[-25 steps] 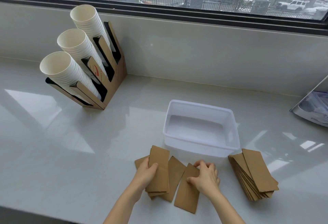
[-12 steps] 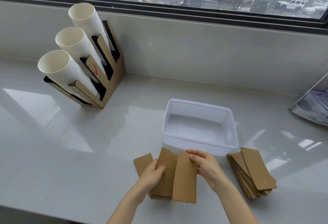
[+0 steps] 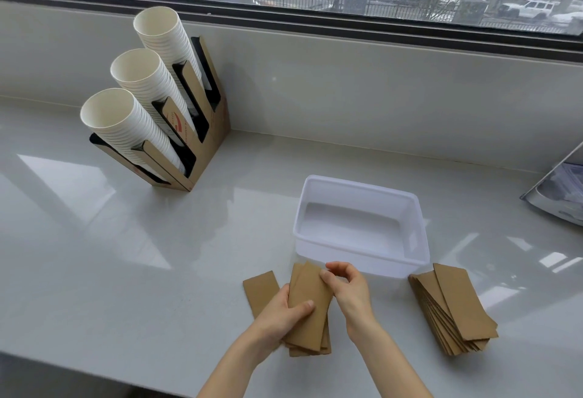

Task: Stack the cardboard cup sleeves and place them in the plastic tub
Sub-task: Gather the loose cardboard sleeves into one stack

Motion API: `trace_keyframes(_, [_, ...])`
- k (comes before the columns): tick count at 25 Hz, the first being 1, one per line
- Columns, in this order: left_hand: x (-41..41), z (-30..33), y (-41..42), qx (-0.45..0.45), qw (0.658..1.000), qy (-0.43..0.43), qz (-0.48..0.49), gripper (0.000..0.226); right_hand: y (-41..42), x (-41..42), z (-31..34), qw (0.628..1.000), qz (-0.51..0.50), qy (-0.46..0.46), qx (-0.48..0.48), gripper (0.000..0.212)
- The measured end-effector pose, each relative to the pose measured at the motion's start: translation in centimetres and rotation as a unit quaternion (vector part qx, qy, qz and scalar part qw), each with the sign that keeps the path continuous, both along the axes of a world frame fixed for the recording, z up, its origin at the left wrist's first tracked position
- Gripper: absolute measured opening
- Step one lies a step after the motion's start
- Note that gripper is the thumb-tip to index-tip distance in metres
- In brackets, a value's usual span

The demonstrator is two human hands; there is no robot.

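Observation:
A small stack of flat brown cardboard sleeves (image 3: 310,312) lies near the counter's front edge, in front of the white plastic tub (image 3: 359,257). My left hand (image 3: 280,318) grips the stack from its left side, thumb on top. My right hand (image 3: 348,290) pinches the top sleeve at its upper right corner. One single sleeve (image 3: 260,290) lies flat just left of the stack, partly under my left hand. A bigger fanned pile of sleeves (image 3: 451,309) rests to the right of the tub's front corner. The tub holds nothing.
A cardboard rack (image 3: 202,145) with three tilted columns of white paper cups (image 3: 132,126) stands at the back left against the wall. A grey-and-clear object (image 3: 561,192) sits at the right edge. The pale counter (image 3: 126,255) ends just below my forearms.
My right hand lifted a loose sleeve from the counter and laid it on the stack in my left hand. The spread sleeves are now gathered into one stack, with one left beside it.

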State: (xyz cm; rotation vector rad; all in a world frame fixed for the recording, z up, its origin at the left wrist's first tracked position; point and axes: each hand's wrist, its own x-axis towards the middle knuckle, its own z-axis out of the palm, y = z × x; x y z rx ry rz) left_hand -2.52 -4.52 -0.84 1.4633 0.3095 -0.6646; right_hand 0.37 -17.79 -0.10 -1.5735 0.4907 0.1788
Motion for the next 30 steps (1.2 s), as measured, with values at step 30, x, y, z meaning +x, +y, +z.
trace_keyframes(30, [0.2,0.5,5.4,0.034,0.983,0.003,0.182,0.026,0.0,-0.5,-1.9,0.995,0.06,0.051,-0.058,0.023])
